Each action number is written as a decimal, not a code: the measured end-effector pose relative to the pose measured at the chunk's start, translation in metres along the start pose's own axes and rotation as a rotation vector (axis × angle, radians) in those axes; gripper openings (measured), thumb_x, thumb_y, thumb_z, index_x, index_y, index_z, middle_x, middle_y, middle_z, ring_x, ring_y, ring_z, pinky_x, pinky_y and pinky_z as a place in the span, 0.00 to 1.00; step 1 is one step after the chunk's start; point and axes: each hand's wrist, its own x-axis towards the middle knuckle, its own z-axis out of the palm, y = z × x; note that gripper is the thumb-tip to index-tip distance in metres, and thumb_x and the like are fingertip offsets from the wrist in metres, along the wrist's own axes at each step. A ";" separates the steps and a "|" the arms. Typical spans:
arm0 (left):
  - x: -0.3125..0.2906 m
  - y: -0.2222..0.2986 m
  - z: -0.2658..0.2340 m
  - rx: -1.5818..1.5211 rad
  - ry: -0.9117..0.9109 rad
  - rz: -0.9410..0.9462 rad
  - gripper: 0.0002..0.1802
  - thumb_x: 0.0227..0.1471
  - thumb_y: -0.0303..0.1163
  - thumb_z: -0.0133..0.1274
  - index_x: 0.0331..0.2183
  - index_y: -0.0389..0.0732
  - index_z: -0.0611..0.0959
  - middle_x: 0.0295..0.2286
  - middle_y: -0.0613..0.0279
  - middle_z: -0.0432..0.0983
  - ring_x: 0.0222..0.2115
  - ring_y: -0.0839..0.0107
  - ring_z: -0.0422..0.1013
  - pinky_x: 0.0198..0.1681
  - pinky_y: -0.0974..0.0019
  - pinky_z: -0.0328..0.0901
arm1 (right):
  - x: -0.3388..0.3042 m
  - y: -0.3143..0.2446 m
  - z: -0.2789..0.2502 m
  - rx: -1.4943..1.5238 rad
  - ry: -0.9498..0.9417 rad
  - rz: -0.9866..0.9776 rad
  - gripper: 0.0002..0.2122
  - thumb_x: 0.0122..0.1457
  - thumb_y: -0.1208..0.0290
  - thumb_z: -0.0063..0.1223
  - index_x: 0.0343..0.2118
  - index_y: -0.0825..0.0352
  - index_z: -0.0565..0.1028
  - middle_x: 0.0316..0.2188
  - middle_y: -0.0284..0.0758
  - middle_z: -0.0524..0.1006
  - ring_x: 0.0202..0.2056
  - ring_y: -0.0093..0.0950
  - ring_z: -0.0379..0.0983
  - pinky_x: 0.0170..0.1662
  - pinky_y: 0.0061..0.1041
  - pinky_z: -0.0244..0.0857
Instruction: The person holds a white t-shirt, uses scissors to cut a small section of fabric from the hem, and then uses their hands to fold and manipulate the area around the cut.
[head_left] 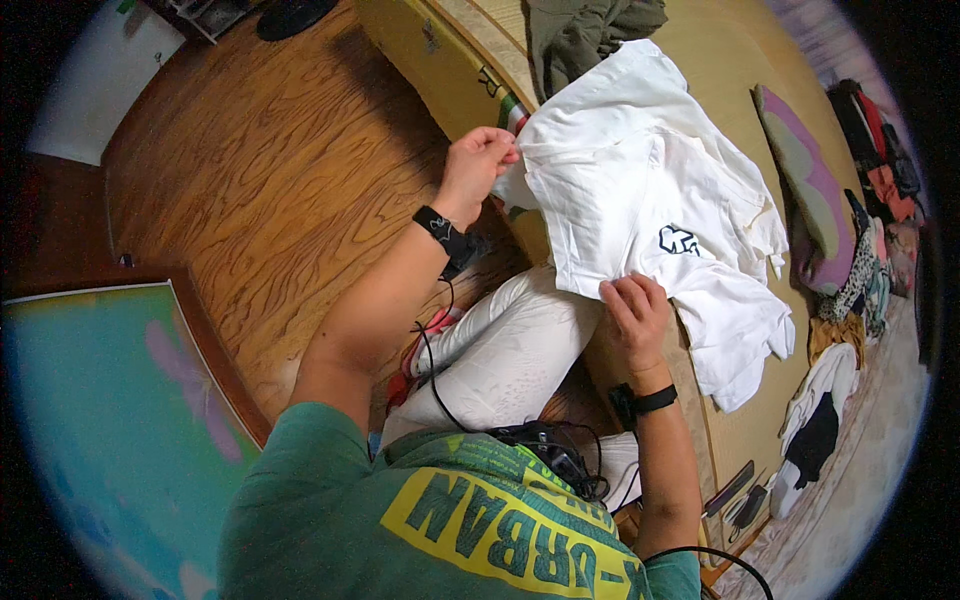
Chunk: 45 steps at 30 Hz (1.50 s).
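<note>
A white T-shirt (610,190) with a small black-outlined print lies spread and wrinkled on a yellowish padded surface (720,60), one edge hanging over its near side. My left hand (478,168) is closed in a pinch at the shirt's left corner, fingertips against the cloth. At the near edge, by my knee, my right hand (637,315) pinches the hem between thumb and fingers. The shirt's sleeve side (735,330) lies loose to the right of that hand. Both wrists wear black straps.
Beyond the shirt lies a dark olive garment (580,40). To the right are a purple-and-grey pillow (805,185) and several heaped clothes (865,270). Scissors (745,508) lie at the lower right. Black cables (590,455) cross my lap. Wooden floor (250,180) stretches left.
</note>
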 end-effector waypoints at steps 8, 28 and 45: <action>-0.013 -0.026 0.001 -0.115 -0.263 -0.087 0.14 0.59 0.37 0.50 0.44 0.41 0.74 0.39 0.68 0.74 0.38 0.79 0.68 0.41 0.73 0.63 | 0.002 -0.002 0.000 -0.012 -0.009 0.005 0.16 0.43 0.78 0.58 0.39 0.62 0.77 0.36 0.31 0.75 0.40 0.34 0.70 0.41 0.32 0.64; -0.087 -0.078 0.012 -0.296 -0.445 -0.506 0.11 0.54 0.31 0.56 0.40 0.40 0.78 0.36 0.66 0.77 0.38 0.77 0.71 0.42 0.71 0.67 | -0.004 0.001 0.001 -0.018 0.016 -0.008 0.17 0.44 0.78 0.57 0.41 0.64 0.77 0.37 0.33 0.75 0.41 0.36 0.70 0.43 0.34 0.65; -0.104 -0.063 0.016 0.007 -0.323 -0.408 0.08 0.54 0.29 0.55 0.34 0.34 0.81 0.27 0.62 0.80 0.25 0.80 0.73 0.25 0.79 0.64 | -0.004 0.000 0.002 -0.036 0.032 -0.031 0.16 0.45 0.77 0.57 0.41 0.63 0.76 0.38 0.33 0.74 0.42 0.36 0.69 0.43 0.34 0.65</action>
